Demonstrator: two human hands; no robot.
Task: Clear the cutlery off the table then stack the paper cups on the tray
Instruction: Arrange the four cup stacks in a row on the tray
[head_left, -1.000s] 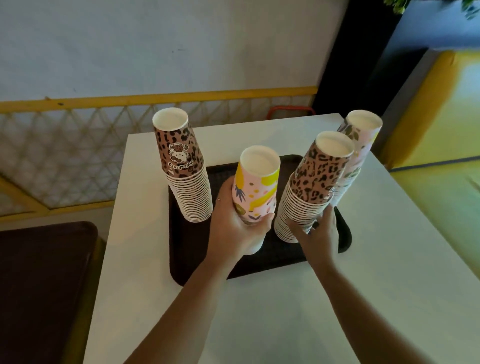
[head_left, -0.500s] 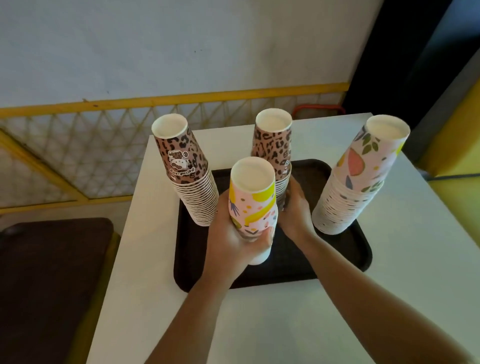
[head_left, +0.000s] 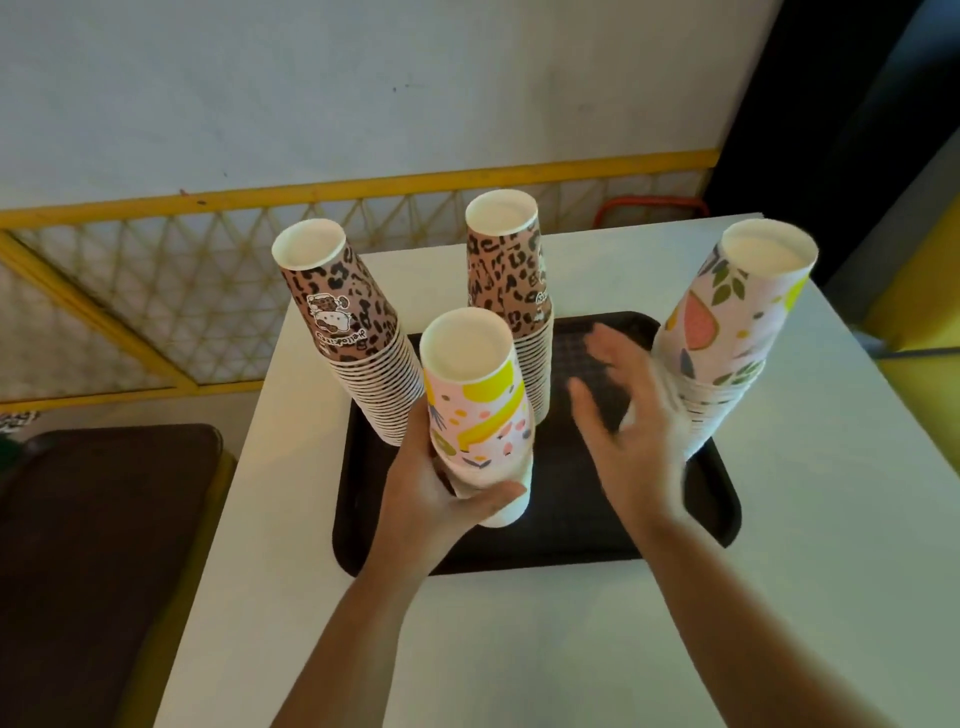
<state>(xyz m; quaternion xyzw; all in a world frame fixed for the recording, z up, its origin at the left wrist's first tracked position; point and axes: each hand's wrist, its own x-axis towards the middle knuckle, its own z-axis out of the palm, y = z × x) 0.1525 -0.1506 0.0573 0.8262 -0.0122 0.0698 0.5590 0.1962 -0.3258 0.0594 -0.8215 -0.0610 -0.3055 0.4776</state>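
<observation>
A dark tray lies on the white table. Several upside-down stacks of paper cups stand on it. A leopard-print stack is at the left and a second leopard-print stack at the back middle. A pink fruit-print stack leans at the right. My left hand grips the base of a pink-and-yellow stack at the tray's front. My right hand hovers blurred over the tray with fingers spread, between the back stack and the fruit-print stack, holding nothing.
A yellow lattice railing runs behind the table against a white wall. A dark brown seat or table sits low at the left. A yellow bench is at the right. No cutlery is visible.
My right hand has let go of the second leopard-print stack, which now stands at the back middle of the tray, and has swung right with fingers open. The left hand still holds its stack.
</observation>
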